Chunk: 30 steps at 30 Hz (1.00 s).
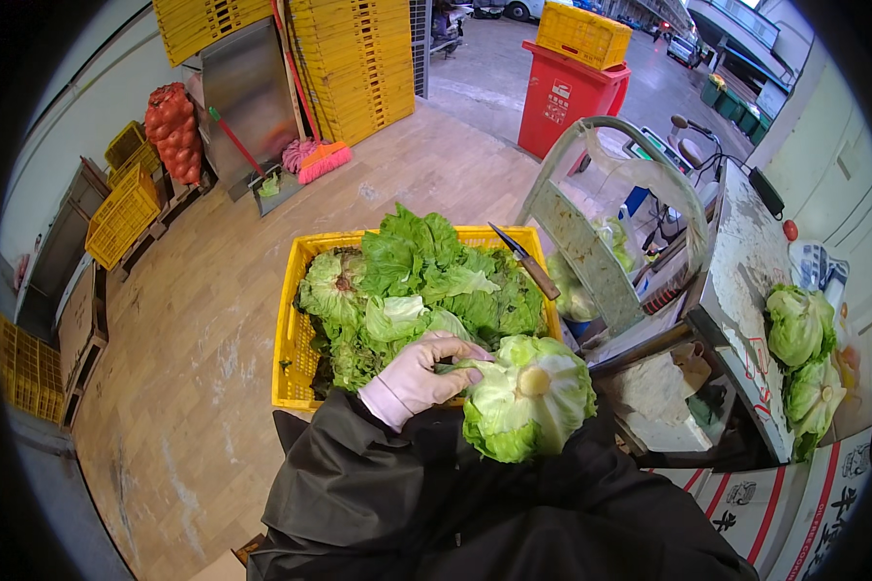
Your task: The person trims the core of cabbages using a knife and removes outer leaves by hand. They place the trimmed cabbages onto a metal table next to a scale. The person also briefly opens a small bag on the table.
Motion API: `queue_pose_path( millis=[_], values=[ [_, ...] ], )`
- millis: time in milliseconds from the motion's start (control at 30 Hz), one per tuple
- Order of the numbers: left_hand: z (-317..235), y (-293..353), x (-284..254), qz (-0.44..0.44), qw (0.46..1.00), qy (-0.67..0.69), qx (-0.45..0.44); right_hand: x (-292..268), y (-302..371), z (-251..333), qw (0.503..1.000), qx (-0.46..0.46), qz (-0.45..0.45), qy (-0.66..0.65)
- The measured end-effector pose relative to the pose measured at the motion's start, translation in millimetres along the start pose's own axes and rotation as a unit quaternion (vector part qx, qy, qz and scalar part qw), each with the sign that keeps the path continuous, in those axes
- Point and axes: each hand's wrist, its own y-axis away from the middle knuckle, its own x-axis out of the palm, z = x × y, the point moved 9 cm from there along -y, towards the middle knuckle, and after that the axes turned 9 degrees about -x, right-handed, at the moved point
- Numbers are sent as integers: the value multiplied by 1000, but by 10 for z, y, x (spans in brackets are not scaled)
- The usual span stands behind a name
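Observation:
In front of my body a head of lettuce (535, 395) is held up, its pale cut stem end toward me. My left hand (424, 374), in a light pink glove, pinches an outer leaf at the lettuce's left side between thumb and fingers. My right hand is not visible; the lettuce and dark sleeves cover the place beneath it. Just beyond, a yellow crate (283, 353) holds many loose green lettuce leaves (417, 257). A knife (535, 275) with a wooden handle lies across the crate's right side, its blade pointing away from me.
To the right stand a worn metal chair (591, 257) and a table (736, 320) with more lettuce heads (812, 387). Cartons (794, 513) sit at the lower right. A red bin (557, 107), stacked yellow crates (354, 73), a broom (325, 162) and dustpan (279, 192) stand farther off.

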Motion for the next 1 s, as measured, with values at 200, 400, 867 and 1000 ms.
queue_pose_path(
  millis=[200,400,867,1000],
  values=[
    [130,30,-7,7,992,126,-29,213,-69,-30,991,-13,3,-131],
    [311,-110,-243,-80,892,440,-71,158,-93,17,993,-32,-2,-110],
    [-27,-146,291,-77,968,-226,72,125,-75,18,996,-61,-4,-65],
    [11,-132,362,-60,945,-315,62,34,-62,34,993,-118,-6,10]
  ],
)
